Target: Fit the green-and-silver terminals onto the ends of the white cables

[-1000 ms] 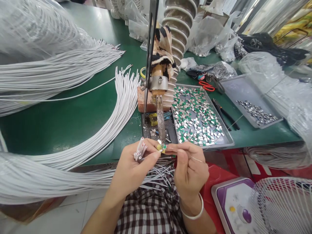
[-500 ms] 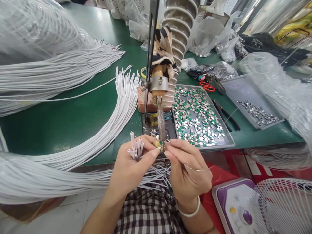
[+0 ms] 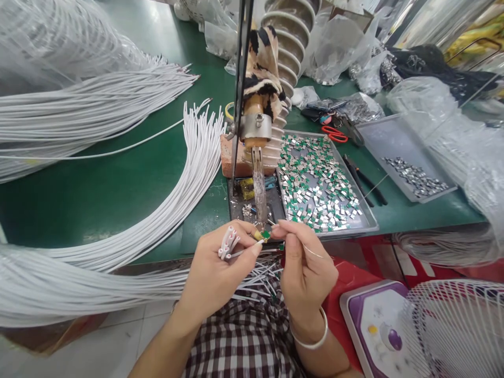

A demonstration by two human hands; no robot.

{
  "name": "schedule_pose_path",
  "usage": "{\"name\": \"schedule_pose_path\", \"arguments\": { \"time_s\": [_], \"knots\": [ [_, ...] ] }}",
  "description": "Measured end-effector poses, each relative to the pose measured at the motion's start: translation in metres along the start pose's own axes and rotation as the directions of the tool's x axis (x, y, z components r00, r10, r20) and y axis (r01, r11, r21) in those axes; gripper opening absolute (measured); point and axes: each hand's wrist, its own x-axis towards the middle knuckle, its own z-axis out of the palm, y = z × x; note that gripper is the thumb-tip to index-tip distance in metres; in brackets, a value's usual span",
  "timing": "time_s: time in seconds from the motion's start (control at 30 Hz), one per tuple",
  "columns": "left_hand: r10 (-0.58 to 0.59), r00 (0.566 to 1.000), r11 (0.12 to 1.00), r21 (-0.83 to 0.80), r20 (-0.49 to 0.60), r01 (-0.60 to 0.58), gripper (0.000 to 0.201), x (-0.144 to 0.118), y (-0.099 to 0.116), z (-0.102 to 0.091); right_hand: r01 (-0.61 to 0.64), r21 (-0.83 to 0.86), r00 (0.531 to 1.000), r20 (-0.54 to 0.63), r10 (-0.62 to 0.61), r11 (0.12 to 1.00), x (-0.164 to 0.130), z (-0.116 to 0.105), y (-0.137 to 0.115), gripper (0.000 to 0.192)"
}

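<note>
Two bare hands meet low in the middle of the frame, just under the tip of a tall brown soldering iron (image 3: 259, 184) that stands upright on the green counter (image 3: 118, 189). The left hand (image 3: 214, 273) has its grip closed on a small bunch of short white wires (image 3: 227, 243), whose cut ends poke up between the fingers. Its thumb and first finger also pinch a tiny green and silver chip (image 3: 263, 235) right at the iron's tip. The right hand (image 3: 305, 268) has its grip closed on a thin silver solder wire (image 3: 313, 252), and the wire's end sits touching or just beside the chip; I cannot tell which.

Just right of the iron lies a flat grey metal tray (image 3: 370, 223) full of many small green and silver chips. A second grey tray (image 3: 378, 142) with a little heap of shiny metal bits sits at the right of the frame. Long white cables (image 3: 185, 194) curve across the left side of the counter. A white fan (image 3: 457, 331) shows at the lower right corner.
</note>
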Motion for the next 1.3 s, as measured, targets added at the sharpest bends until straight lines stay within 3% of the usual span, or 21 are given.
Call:
{"name": "schedule_pose_path", "arguments": {
  "time_s": [0.17,0.27,0.37,0.47,0.53,0.63,0.77,0.9,1.13,1.3],
  "knots": [
    [0.023,0.982,0.991,0.126,0.190,-0.047,0.021,-0.009,-0.005,-0.009,-0.092,0.208,0.996,0.003,0.093,0.974,0.003,-0.005,-0.002,0.020],
    [0.017,0.983,0.990,0.135,0.182,-0.042,0.028,-0.016,-0.010,-0.017,-0.072,0.225,0.997,-0.003,0.075,0.972,0.004,-0.013,-0.004,0.020],
    [-0.038,0.948,0.989,0.148,0.317,-0.010,0.025,-0.019,-0.011,-0.018,0.012,0.097,0.986,0.164,-0.028,0.995,0.006,-0.018,-0.010,0.017],
    [-0.028,0.919,0.980,0.193,0.394,-0.053,0.026,-0.020,-0.009,-0.014,0.105,0.055,0.922,0.369,-0.118,0.993,0.007,-0.019,-0.015,0.013],
    [-0.021,0.930,0.974,0.217,0.368,-0.064,0.023,-0.021,-0.007,-0.013,0.092,0.086,0.914,0.387,-0.118,0.992,0.007,-0.019,-0.016,0.010],
    [0.024,0.973,0.981,0.181,0.231,-0.067,0.011,-0.023,-0.007,-0.012,0.000,0.140,0.950,0.308,-0.044,0.990,0.006,-0.017,-0.014,0.009],
    [0.117,0.990,0.981,0.148,0.076,-0.127,0.018,-0.025,-0.009,-0.012,-0.083,0.207,0.954,0.301,0.017,0.975,0.006,-0.017,-0.012,0.016],
    [0.132,0.990,0.986,0.098,0.050,-0.137,0.013,-0.024,-0.013,-0.011,-0.128,0.235,0.940,0.338,0.042,0.964,0.008,-0.017,-0.013,0.029],
    [0.114,0.993,0.992,0.054,0.006,-0.114,0.012,-0.023,-0.015,-0.008,-0.193,0.176,0.948,0.286,0.138,0.965,0.007,-0.017,-0.015,0.023],
    [0.132,0.991,0.990,0.039,0.008,-0.132,0.012,-0.019,-0.015,-0.006,-0.323,0.304,0.921,0.318,0.224,0.896,0.006,-0.016,-0.011,0.023]
  ]
}}
